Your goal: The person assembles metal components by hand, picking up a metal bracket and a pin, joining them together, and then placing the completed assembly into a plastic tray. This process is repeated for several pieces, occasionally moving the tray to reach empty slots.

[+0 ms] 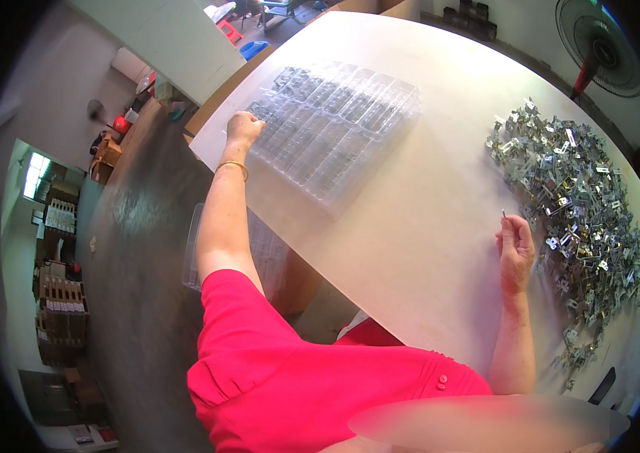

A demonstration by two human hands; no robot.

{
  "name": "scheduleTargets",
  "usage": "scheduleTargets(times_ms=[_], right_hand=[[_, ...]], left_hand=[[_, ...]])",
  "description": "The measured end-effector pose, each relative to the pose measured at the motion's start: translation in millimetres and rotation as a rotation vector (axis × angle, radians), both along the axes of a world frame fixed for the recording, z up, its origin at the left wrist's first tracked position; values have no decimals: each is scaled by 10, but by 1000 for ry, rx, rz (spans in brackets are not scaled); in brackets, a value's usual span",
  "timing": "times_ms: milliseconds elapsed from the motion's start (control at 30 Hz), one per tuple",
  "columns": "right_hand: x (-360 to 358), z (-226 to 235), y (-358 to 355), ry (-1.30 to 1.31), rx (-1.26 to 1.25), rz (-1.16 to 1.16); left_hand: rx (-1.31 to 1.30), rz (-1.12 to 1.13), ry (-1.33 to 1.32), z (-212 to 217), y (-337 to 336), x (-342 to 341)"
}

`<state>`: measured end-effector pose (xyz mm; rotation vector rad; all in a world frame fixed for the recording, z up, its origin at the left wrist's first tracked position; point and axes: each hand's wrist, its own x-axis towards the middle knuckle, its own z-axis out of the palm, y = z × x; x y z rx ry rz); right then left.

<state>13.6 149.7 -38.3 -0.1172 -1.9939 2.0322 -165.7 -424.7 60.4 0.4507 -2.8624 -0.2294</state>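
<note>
My left hand (243, 130) rests closed at the near left corner of a clear plastic compartment tray (350, 140) on the white table (418, 226); several compartments at the tray's far end hold small metal parts. My right hand (515, 245) is at the left edge of a large heap of small silver metal brackets (580, 204) and pinches one small metal piece between fingers and thumb. A gold bangle sits on my left wrist. I wear a pink top.
More clear trays (267, 253) are stacked below the table's left edge. A standing fan (599, 45) is at the far right. A dark floor, shelves with boxes and a blue and a red stool lie to the left and beyond.
</note>
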Motion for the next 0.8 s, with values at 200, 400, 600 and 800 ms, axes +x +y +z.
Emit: scheduleTargets(times_ms=[200, 400, 600, 800], right_hand=[[1, 21, 11, -15, 28, 12], [22, 48, -18, -19, 15, -1], [56, 66, -30, -32, 29, -37], [-13, 47, -42, 39, 126, -32]], left_hand=[[35, -3, 45, -60, -49, -2], [19, -14, 32, -105, -90, -24], [-78, -116, 80, -176, -165, -62], [-164, -200, 206, -114, -201, -150]])
